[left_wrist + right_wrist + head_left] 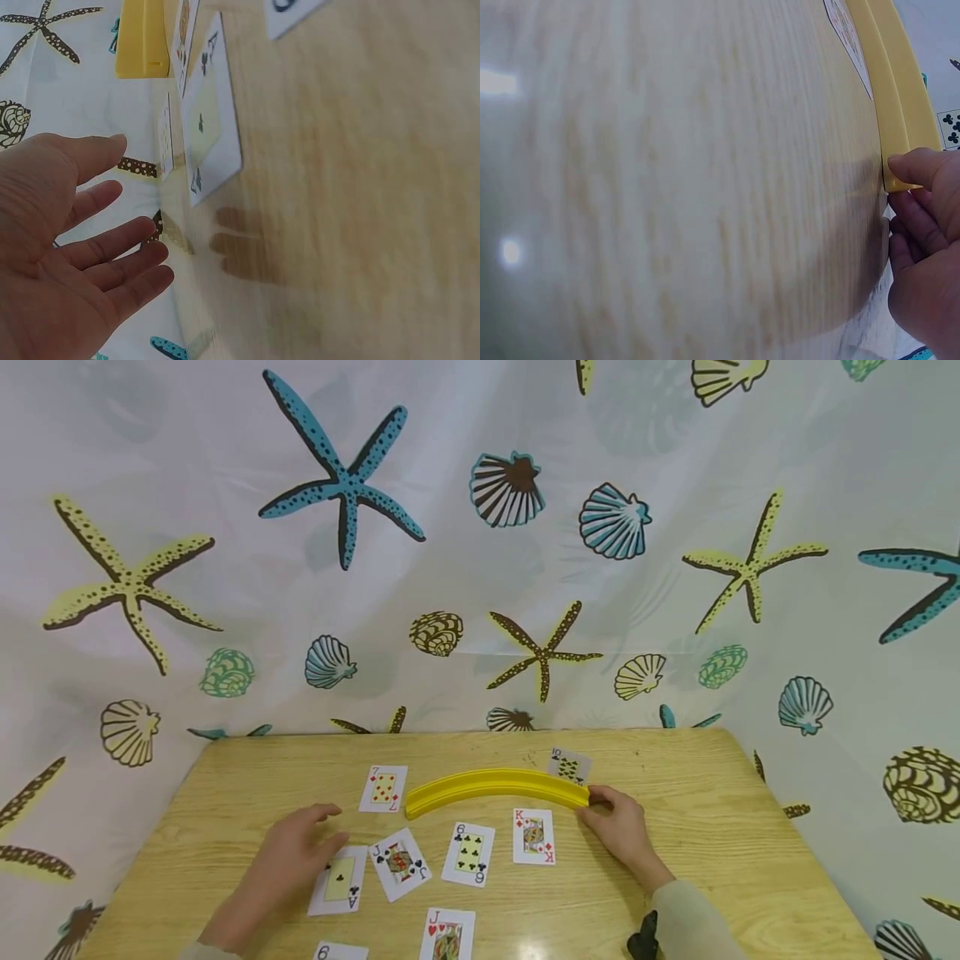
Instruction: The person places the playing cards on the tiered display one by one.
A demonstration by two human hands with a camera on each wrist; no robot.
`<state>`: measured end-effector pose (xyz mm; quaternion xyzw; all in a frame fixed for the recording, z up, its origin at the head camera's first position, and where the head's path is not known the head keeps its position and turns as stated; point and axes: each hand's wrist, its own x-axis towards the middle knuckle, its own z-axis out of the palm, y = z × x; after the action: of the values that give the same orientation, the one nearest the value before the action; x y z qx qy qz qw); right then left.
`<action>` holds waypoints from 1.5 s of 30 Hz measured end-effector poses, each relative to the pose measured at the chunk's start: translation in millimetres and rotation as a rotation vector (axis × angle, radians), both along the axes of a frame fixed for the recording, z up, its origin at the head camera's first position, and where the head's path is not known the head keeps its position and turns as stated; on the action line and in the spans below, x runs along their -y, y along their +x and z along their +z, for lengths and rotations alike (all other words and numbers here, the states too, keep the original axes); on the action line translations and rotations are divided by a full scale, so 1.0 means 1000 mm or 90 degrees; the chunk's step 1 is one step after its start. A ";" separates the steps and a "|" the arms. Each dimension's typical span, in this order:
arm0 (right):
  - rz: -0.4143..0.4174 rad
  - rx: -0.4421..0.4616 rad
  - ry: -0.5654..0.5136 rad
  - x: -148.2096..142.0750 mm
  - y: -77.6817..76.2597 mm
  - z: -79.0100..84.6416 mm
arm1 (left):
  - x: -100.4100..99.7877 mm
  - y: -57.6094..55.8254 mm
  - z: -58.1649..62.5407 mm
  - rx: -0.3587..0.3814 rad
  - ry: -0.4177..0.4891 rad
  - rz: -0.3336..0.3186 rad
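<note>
A curved yellow card holder (495, 781) stands on the wooden table, and my right hand (618, 828) pinches its right end between thumb and fingers. In the right wrist view the thumb (915, 166) lies on the end of the holder. My left hand (288, 860) hovers beside the ace of clubs (339, 883), its fingers loosely spread and holding nothing. The left wrist view shows that palm (82, 255) empty, apart from the ace. Behind the holder's right part is the ten of clubs (568, 767), partly hidden by it.
Face up on the table (660, 777) lie the seven of diamonds (383, 789), jack of spades (400, 864), six of clubs (468, 854), king of diamonds (533, 837) and jack of hearts (447, 935). Another six (341, 952) is cut off at the bottom. A patterned curtain (480, 577) surrounds the table.
</note>
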<state>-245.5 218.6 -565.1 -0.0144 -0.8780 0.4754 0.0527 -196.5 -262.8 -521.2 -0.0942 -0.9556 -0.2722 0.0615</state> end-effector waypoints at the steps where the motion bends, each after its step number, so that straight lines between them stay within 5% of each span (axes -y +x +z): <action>1: 0.000 0.002 0.000 0.000 0.000 -0.001 | 0.002 0.002 -0.001 0.001 -0.005 0.001; 14: -0.001 0.001 0.013 -0.001 -0.002 -0.002 | 0.017 0.023 -0.007 0.084 -0.037 0.003; 24: -0.006 0.003 0.010 -0.001 -0.002 -0.002 | 0.021 0.024 -0.013 0.144 -0.134 -0.001; 45: -0.004 -0.003 0.006 -0.002 -0.003 -0.003 | 0.020 0.020 -0.010 0.134 -0.096 0.009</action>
<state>-248.4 220.5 -567.8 -0.0155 -0.8802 0.4710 0.0563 -176.5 -282.8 -531.2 -0.0625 -0.9752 -0.2074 -0.0445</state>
